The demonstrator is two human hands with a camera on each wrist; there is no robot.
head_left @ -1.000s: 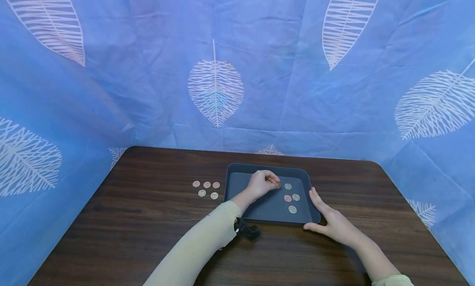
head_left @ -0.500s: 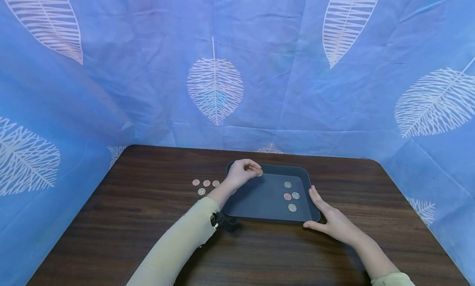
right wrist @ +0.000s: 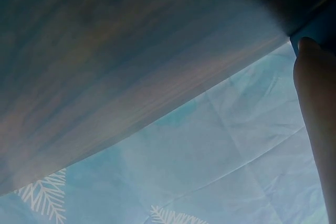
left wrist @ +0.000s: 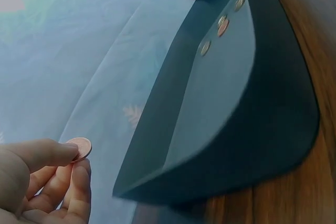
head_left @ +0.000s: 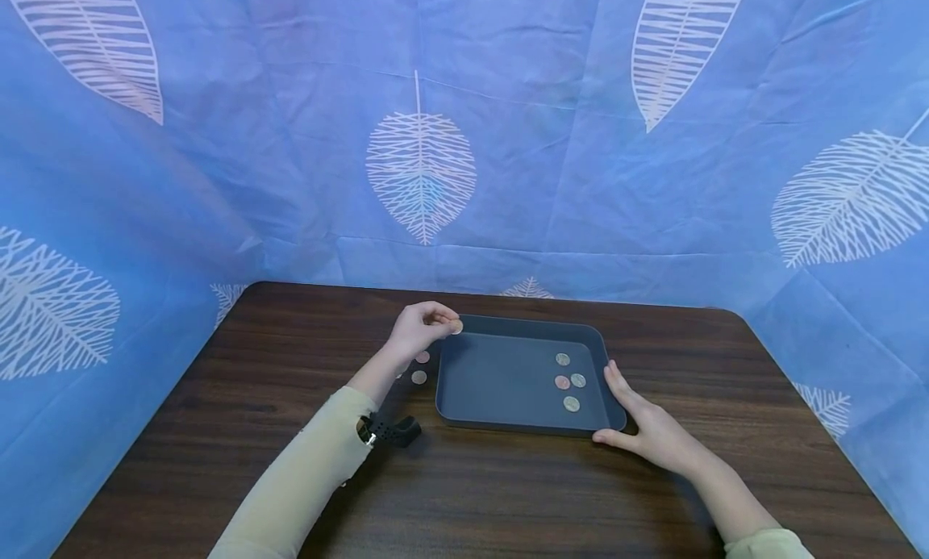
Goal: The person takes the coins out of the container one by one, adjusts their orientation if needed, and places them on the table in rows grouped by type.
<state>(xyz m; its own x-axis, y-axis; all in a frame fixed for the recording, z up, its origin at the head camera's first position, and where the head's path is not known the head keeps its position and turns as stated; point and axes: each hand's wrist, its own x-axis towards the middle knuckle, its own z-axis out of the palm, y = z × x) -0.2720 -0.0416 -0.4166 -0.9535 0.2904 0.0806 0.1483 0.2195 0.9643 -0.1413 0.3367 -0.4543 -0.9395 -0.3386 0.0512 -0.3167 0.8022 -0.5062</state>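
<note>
My left hand (head_left: 424, 327) pinches a copper-coloured coin (left wrist: 82, 146) between thumb and fingers, above the back left corner of the dark grey tray (head_left: 501, 381). In the tray's right half lie a reddish coin (head_left: 562, 382) and several silver-coloured coins, one of them a silver coin (head_left: 571, 404) nearest the front. My right hand (head_left: 660, 438) touches the tray's right end, fingers extended along the side and thumb at the front corner. Left of the tray, a silver coin (head_left: 418, 377) and a copper coin (head_left: 422, 356) show on the table; my left wrist hides others.
The dark wooden table (head_left: 508, 494) reaches back to a blue curtain (head_left: 508, 180) with white leaf prints. A black strap (head_left: 395, 432) hangs from my left wrist. The tray has a low raised rim all round.
My left hand has carried the copper-coloured coin from inside the tray leftward to its back left corner, lifting it. The right hand and the tray have stayed in place.
</note>
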